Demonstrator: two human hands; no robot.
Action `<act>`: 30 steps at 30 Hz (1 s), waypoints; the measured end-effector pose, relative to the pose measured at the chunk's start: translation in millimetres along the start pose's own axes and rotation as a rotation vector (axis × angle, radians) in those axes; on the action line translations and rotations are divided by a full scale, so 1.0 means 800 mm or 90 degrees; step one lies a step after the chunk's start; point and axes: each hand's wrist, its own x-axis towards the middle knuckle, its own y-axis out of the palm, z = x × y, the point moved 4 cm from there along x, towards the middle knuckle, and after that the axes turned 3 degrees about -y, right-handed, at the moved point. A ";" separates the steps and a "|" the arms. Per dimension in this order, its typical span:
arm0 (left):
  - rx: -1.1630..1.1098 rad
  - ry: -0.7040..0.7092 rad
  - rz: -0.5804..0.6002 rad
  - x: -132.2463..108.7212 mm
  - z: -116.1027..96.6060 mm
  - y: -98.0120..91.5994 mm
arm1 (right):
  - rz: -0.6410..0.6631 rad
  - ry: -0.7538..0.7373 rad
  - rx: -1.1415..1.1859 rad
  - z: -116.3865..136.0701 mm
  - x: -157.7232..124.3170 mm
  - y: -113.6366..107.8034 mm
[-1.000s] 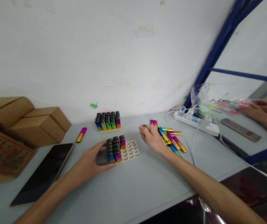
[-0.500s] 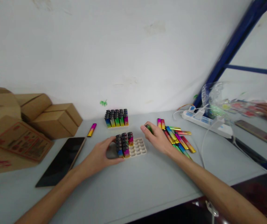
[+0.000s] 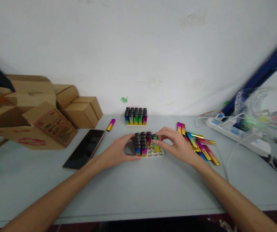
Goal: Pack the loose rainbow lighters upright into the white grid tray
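Note:
A white slotted tray (image 3: 158, 154) lies on the grey table, its left part filled with several upright rainbow lighters (image 3: 142, 143). My left hand (image 3: 119, 150) curls around the tray's left side and holds it. My right hand (image 3: 177, 145) pinches a green-yellow lighter (image 3: 155, 144) standing upright over the tray's slots, beside the filled rows. A loose pile of rainbow lighters (image 3: 198, 143) lies just right of my right hand.
A full tray of lighters (image 3: 135, 116) stands near the wall, a single pink-yellow lighter (image 3: 111, 124) left of it. A dark phone (image 3: 85, 152) and cardboard boxes (image 3: 44, 109) sit at the left. A white power strip (image 3: 235, 133) with cables and a clear plastic bag (image 3: 261, 109) are at the right.
My right hand has carried a lighter from the loose pile leftward to the tray and stood it upright there. The view has swung to the left. My left hand stays on the tray.

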 end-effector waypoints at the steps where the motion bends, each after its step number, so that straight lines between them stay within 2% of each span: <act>1: -0.001 0.005 0.001 0.000 0.000 0.000 | 0.004 0.006 0.004 0.000 0.000 0.002; 5: -0.005 0.018 0.001 0.000 0.002 0.002 | -0.001 0.038 0.030 -0.002 -0.002 0.012; 11: 0.000 0.012 -0.002 0.000 0.004 0.002 | -0.019 0.055 -0.005 -0.007 -0.005 0.016; 20: -0.007 0.015 -0.017 0.001 0.001 0.000 | 0.023 -0.013 -0.109 -0.009 -0.005 0.017; 26: 0.012 0.000 -0.025 0.001 0.000 -0.003 | -0.001 0.053 -0.102 -0.009 -0.004 0.031; 28: 0.017 -0.003 -0.027 0.002 0.000 -0.003 | 0.007 0.050 -0.096 -0.007 -0.002 0.026; 30: 0.023 -0.003 -0.027 0.002 0.002 -0.003 | -0.008 0.036 -0.112 -0.010 0.001 0.009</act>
